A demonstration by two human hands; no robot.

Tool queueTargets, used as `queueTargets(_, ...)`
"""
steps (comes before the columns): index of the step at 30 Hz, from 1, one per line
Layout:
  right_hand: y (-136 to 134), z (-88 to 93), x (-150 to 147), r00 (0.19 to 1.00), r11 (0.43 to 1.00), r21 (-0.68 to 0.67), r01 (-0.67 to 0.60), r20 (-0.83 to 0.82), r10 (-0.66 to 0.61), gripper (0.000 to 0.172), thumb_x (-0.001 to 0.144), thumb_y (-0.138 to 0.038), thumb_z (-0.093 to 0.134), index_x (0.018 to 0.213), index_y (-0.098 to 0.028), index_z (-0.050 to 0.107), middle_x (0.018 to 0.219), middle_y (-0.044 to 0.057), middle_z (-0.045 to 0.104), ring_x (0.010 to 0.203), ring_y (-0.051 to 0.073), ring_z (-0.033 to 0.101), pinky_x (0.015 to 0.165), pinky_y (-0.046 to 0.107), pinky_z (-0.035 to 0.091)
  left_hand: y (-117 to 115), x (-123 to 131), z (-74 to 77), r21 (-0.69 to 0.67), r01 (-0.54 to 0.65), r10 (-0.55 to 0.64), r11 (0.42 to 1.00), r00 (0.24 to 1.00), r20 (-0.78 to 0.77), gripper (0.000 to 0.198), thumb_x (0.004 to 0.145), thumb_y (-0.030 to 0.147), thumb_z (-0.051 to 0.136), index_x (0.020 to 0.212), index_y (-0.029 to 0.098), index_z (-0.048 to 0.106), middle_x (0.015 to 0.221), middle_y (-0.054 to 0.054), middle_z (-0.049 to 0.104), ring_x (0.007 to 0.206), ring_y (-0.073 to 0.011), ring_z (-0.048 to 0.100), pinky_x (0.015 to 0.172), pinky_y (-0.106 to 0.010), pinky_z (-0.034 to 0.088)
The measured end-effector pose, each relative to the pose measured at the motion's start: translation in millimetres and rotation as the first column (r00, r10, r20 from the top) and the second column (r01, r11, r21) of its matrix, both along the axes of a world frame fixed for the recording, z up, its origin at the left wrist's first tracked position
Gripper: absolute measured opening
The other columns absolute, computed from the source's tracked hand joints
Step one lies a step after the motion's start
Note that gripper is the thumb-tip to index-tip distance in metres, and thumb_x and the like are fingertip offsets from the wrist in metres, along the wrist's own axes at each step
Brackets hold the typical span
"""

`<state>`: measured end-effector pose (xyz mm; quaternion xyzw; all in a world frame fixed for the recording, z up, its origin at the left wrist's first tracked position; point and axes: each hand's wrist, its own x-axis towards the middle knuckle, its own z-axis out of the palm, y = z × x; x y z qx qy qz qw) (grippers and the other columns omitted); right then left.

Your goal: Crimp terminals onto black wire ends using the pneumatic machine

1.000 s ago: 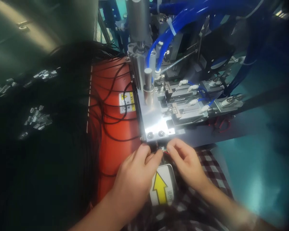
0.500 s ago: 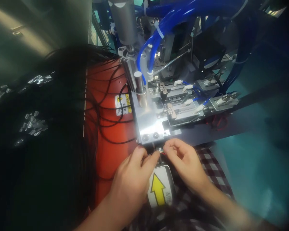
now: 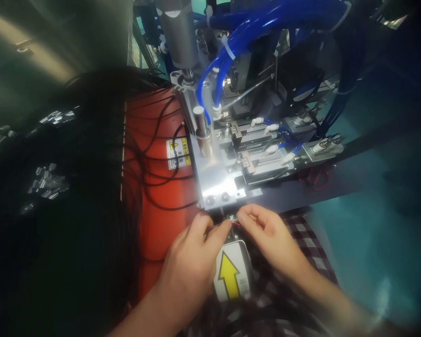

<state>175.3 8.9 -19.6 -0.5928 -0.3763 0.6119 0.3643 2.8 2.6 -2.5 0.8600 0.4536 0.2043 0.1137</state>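
Thin wires with red and pale strands (image 3: 234,219) show between my fingertips, just below the front edge of the metal machine plate (image 3: 215,180). My left hand (image 3: 192,252) is closed, thumb and fingers pinching at the left end of these wires. From the right, my right hand (image 3: 268,234) pinches their other end, its fingers curled. What exactly lies inside each pinch is too small to tell. Beneath the fingers is a white label with a yellow arrow (image 3: 228,276).
Black cables (image 3: 154,187) cross the red surface (image 3: 161,224) at left, near a warning label (image 3: 178,153). Clusters of small shiny pieces (image 3: 49,181) lie at far left. Blue hoses (image 3: 266,21) and pneumatic cylinders (image 3: 270,164) stand beyond my hands.
The view has shifted slightly. The fine wires between my fingertips show a little more, with the strands spread apart. Both hands keep nearly the same pinching pose.
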Motion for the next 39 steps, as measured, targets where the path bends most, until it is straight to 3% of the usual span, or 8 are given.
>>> queueTargets(7,-0.1,3.6,7.9,1.000,1.000,0.003,0.008,-0.018,-0.008,0.027,0.078,-0.043,0.065,0.074,-0.017,0.060,0.068,0.001,0.059,0.062,0.014,0.053,0.055,0.024,0.045,-1.8,-0.6,-4.0,-0.003,-0.026,0.026,1.000,1.000,0.009,0.031,0.091,0.015,0.042,0.117,0.019,0.059,0.083,-0.003,0.052,0.066,-0.0127,0.055,0.056,-0.021,0.051)
queueTargets(12,1.2,4.9,2.8,1.000,1.000,0.006,-0.004,-0.005,0.004,0.024,0.077,-0.039,0.065,0.071,-0.017,0.058,0.066,0.000,0.057,0.059,0.012,0.050,0.053,0.023,0.044,-1.4,-0.5,-2.4,0.003,-0.015,0.015,1.000,1.000,0.008,0.030,0.091,0.014,0.041,0.115,0.018,0.060,0.082,-0.003,0.052,0.066,-0.0121,0.055,0.055,-0.019,0.051)
queueTargets(18,-7.2,-4.2,-1.6,0.995,0.990,0.140,0.001,0.101,-0.015,0.016,0.085,-0.033,0.057,0.078,-0.019,0.056,0.064,-0.002,0.050,0.057,0.012,0.045,0.048,0.022,0.037,0.1,0.5,-1.9,0.021,-0.004,0.004,1.000,1.000,-0.007,0.030,0.092,0.013,0.041,0.113,0.015,0.061,0.080,-0.004,0.052,0.065,-0.0128,0.056,0.054,-0.020,0.052)
queueTargets(25,-11.1,-13.9,-2.5,0.983,0.958,0.282,-0.054,0.186,0.001,0.013,0.092,-0.027,0.051,0.082,-0.020,0.053,0.069,-0.002,0.049,0.063,0.012,0.048,0.053,0.023,0.039,0.2,0.7,-1.5,0.019,0.012,-0.012,1.000,1.000,0.004,0.031,0.089,0.010,0.043,0.112,0.010,0.063,0.082,-0.008,0.054,0.065,-0.0158,0.059,0.052,-0.024,0.053)
queueTargets(32,-12.5,-16.4,-1.5,0.970,0.930,0.357,-0.090,0.243,0.000,0.011,0.094,-0.023,0.049,0.083,-0.021,0.052,0.072,-0.002,0.050,0.069,0.013,0.051,0.061,0.024,0.042,-0.5,-0.6,-3.6,-0.001,0.004,-0.004,1.000,1.000,0.007,0.032,0.088,0.008,0.044,0.114,0.011,0.063,0.084,-0.008,0.054,0.068,-0.0161,0.059,0.054,-0.024,0.053)
queueTargets(39,-12.1,-15.8,-3.0,0.969,0.934,0.349,-0.082,0.245,-0.007,0.011,0.094,-0.024,0.049,0.083,-0.021,0.052,0.071,-0.002,0.050,0.067,0.013,0.050,0.056,0.023,0.040,0.1,0.1,-2.5,0.016,0.000,0.000,1.000,1.000,-0.003,0.031,0.091,0.010,0.041,0.112,0.012,0.063,0.082,-0.005,0.052,0.068,-0.0137,0.057,0.054,-0.020,0.052)
